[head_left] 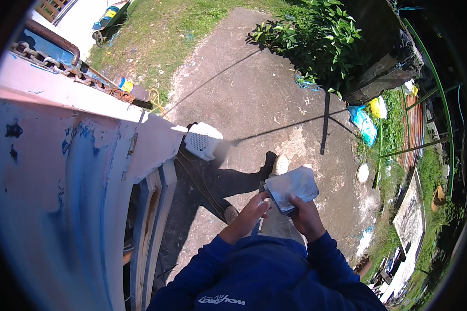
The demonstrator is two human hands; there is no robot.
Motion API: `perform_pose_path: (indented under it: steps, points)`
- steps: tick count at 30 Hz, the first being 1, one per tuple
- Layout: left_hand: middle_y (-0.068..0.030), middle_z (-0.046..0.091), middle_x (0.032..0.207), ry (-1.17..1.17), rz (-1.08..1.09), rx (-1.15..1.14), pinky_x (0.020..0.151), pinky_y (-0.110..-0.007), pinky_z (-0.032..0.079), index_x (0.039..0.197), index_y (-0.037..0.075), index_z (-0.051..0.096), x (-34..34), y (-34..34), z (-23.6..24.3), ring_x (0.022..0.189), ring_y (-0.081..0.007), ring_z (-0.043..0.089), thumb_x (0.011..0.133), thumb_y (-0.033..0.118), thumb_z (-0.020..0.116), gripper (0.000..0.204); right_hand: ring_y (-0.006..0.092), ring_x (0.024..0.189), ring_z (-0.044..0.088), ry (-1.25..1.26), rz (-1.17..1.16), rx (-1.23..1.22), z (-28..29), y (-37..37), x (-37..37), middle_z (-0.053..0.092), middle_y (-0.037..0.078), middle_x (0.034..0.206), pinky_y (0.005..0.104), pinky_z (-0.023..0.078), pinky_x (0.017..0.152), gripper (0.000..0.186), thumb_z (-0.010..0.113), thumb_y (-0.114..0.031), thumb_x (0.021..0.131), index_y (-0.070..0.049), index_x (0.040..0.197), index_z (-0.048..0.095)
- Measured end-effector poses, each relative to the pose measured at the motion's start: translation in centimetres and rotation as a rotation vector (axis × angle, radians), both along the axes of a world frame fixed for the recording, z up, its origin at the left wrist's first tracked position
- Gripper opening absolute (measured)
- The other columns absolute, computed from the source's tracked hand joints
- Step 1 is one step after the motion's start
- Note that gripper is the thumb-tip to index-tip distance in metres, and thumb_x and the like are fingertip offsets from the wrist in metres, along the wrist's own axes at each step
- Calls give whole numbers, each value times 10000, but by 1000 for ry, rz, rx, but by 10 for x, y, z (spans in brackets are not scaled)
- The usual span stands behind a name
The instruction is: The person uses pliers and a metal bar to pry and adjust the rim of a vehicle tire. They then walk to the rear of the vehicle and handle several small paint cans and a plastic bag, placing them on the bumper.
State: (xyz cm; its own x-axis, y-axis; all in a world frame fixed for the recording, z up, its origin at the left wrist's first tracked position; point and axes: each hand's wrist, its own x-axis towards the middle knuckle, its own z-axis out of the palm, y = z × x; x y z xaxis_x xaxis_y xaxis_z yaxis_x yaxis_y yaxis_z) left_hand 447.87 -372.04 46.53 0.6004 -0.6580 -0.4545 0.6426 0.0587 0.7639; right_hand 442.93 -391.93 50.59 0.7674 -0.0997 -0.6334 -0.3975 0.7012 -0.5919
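While both hands work at chest height, item: pale folded sheet (291, 187), pinched by right hand (306, 217) fingers underneath; left hand (249, 215) fingers curled, touching its near edge. Risk: loose grip could drop it onto concrete path (254, 98).

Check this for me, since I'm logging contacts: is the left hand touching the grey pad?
Touching. The head view shows the left hand with its fingertips at the near edge of the grey pad, which the right hand grips from below.
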Motion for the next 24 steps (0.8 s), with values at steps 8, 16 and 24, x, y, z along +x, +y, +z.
perform_pose_path:
  steps: [8, 16, 24]
  points:
    - [-208, 582, 1349, -832, 319, 97, 1066, -414, 451, 1380, -22, 522, 136, -156, -35, 1255, -341, 569, 954, -20, 554, 427, 232, 1164, 621, -14, 230, -19, 11, -122, 180, 627, 107, 1266, 393, 513, 979, 558, 759, -118, 882, -5, 1363, 502]
    - [-185, 632, 1277, -328, 879, -60, 1027, -353, 474, 1330, -37, 542, 306, -175, -42, 1196, -255, 609, 1028, 143, 505, 353, 192, 901, 663, -141, 596, -316, -11, -172, 365, 672, 104, 1052, 325, 542, 769, 270, 570, -277, 1020, -27, 1119, 585]
    - [-150, 649, 1234, -544, 1114, 112, 967, -352, 503, 1309, -36, 555, 481, -105, -57, 1107, -266, 644, 1019, 159, 510, 352, 178, 1092, 621, -355, 1225, -204, -31, -80, 574, 647, 87, 1206, 330, 493, 971, 306, 547, -21, 970, -4, 1275, 570]
